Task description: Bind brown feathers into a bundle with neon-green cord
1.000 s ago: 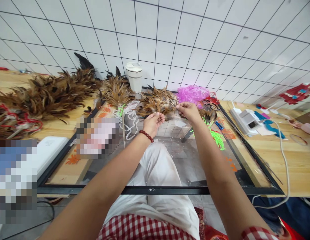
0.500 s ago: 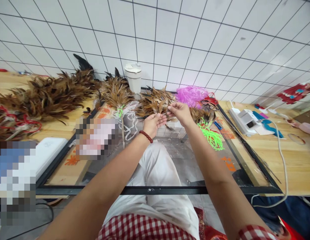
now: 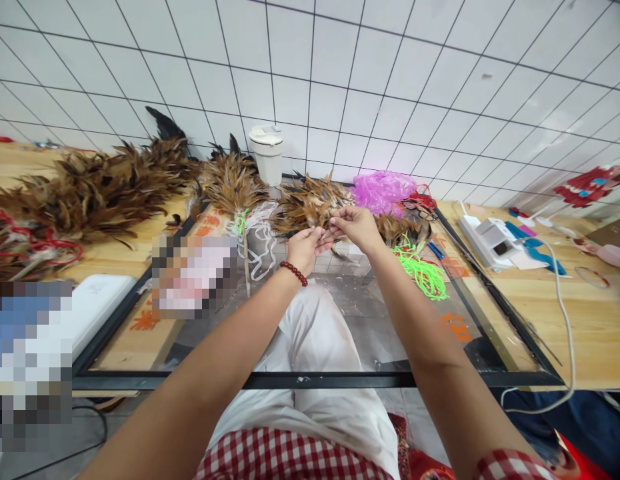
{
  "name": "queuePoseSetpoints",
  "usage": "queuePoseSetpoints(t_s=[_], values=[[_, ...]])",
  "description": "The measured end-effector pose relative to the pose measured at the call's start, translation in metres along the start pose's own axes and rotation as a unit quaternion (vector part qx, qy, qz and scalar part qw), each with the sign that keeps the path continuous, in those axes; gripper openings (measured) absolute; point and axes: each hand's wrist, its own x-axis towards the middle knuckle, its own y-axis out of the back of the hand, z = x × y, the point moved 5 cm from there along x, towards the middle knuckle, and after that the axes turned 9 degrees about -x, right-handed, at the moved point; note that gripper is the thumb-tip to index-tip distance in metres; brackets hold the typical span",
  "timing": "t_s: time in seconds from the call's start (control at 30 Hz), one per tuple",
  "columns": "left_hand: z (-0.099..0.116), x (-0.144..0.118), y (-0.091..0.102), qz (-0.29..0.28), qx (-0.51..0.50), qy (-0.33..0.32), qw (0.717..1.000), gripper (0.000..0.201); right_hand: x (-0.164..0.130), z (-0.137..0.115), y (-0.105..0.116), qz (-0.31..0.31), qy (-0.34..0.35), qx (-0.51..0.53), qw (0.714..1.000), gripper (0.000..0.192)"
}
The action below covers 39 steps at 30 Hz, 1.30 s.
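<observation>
My left hand (image 3: 306,248), a red bead bracelet (image 3: 294,273) on its wrist, is closed in a pinch. My right hand (image 3: 359,227) pinches too, its fingertips meeting those of the left. Whatever lies between the fingers is too small to make out. Both hands are in front of a pile of loose brown feathers (image 3: 307,200), nearly touching it. To the left lies a feather duster (image 3: 234,187) with a thin stick handle (image 3: 247,257) and green cord round its neck. Bright green cord (image 3: 424,273) lies in a tangle right of my right forearm.
Larger feather bundles (image 3: 95,190) cover the table's left side. A white lidded cup (image 3: 267,155) stands by the tiled wall, near a pink plastic bag (image 3: 385,190). White string (image 3: 261,240) lies on the black-framed glass top (image 3: 330,381). A white device (image 3: 493,243) sits right.
My right hand has moved slightly left and its fingertips have come down onto those of my left hand. My left fingers have curled in more.
</observation>
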Motion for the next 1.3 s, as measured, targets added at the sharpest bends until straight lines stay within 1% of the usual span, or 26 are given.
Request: queuePoseSetpoints(t_s=[0.03, 0.13, 0.2, 0.3, 0.37, 0.5, 0.67, 0.7, 0.77, 0.8, 0.83, 0.9, 0.93, 0.97, 1.03, 1.1, 1.2, 1.23, 1.3], values=[[0.000, 0.000, 0.000, 0.000, 0.001, 0.000, 1.000, 0.011, 0.001, 0.001, -0.001, 0.002, 0.008, 0.023, 1.000, 0.016], [0.000, 0.001, 0.001, 0.004, -0.010, -0.006, 1.000, 0.011, 0.002, 0.004, 0.000, 0.019, 0.025, 0.076, 0.997, 0.040], [0.001, 0.002, 0.001, 0.006, -0.016, -0.008, 1.000, 0.010, 0.001, 0.008, -0.002, 0.002, 0.005, 0.074, 0.997, 0.048], [0.001, 0.003, 0.002, 0.006, -0.015, -0.001, 1.000, 0.008, -0.003, 0.012, -0.011, -0.076, -0.021, 0.056, 0.995, 0.039], [0.001, 0.003, 0.001, 0.007, -0.016, 0.003, 1.000, 0.007, -0.005, 0.012, -0.014, -0.097, -0.016, 0.043, 0.994, 0.035], [0.001, 0.001, 0.000, -0.005, -0.011, 0.021, 1.000, 0.007, -0.003, 0.009, -0.010, -0.054, 0.031, -0.003, 0.998, 0.029], [0.001, -0.001, -0.003, -0.032, 0.012, 0.041, 0.999, 0.011, 0.001, 0.007, -0.007, -0.004, 0.087, -0.061, 0.994, 0.020], [0.001, -0.001, -0.003, -0.038, 0.020, 0.043, 0.998, 0.012, 0.001, 0.007, -0.008, -0.005, 0.091, -0.070, 0.993, 0.020], [0.001, -0.002, -0.004, -0.047, 0.035, 0.046, 0.997, 0.012, 0.001, 0.007, -0.009, -0.026, 0.094, -0.093, 0.991, 0.019], [0.001, -0.002, -0.005, -0.050, 0.041, 0.045, 0.997, 0.011, 0.001, 0.007, -0.008, -0.032, 0.094, -0.112, 0.989, 0.019], [0.001, -0.003, -0.005, -0.053, 0.044, 0.043, 0.997, 0.010, 0.002, 0.006, -0.004, -0.024, 0.096, -0.142, 0.985, 0.017], [0.001, -0.002, -0.005, -0.055, 0.045, 0.036, 0.997, 0.010, 0.002, 0.006, 0.012, 0.027, 0.102, -0.239, 0.965, 0.016], [0.001, -0.002, -0.004, -0.054, 0.043, 0.033, 0.997, 0.009, 0.003, 0.005, 0.023, 0.062, 0.104, -0.305, 0.945, 0.018], [0.001, -0.001, -0.004, -0.051, 0.040, 0.031, 0.997, 0.009, 0.003, 0.005, 0.032, 0.081, 0.101, -0.377, 0.917, 0.021], [0.000, 0.000, -0.002, -0.043, 0.031, 0.030, 0.998, 0.010, 0.003, 0.011, 0.045, 0.047, 0.078, -0.484, 0.870, 0.023], [0.000, 0.001, 0.000, -0.036, 0.025, 0.029, 0.999, 0.011, 0.003, 0.019, 0.053, -0.003, 0.055, -0.541, 0.839, 0.028], [0.000, 0.002, 0.000, -0.037, 0.023, 0.027, 0.999, 0.011, 0.000, 0.027, 0.052, -0.055, 0.056, -0.584, 0.808, 0.038], [0.000, 0.001, 0.000, -0.038, 0.023, 0.028, 0.999, 0.011, -0.001, 0.028, 0.049, -0.065, 0.057, -0.593, 0.801, 0.038], [0.001, 0.001, -0.001, -0.038, 0.019, 0.027, 0.999, 0.010, -0.001, 0.031, 0.043, -0.073, 0.054, -0.603, 0.792, 0.029]])
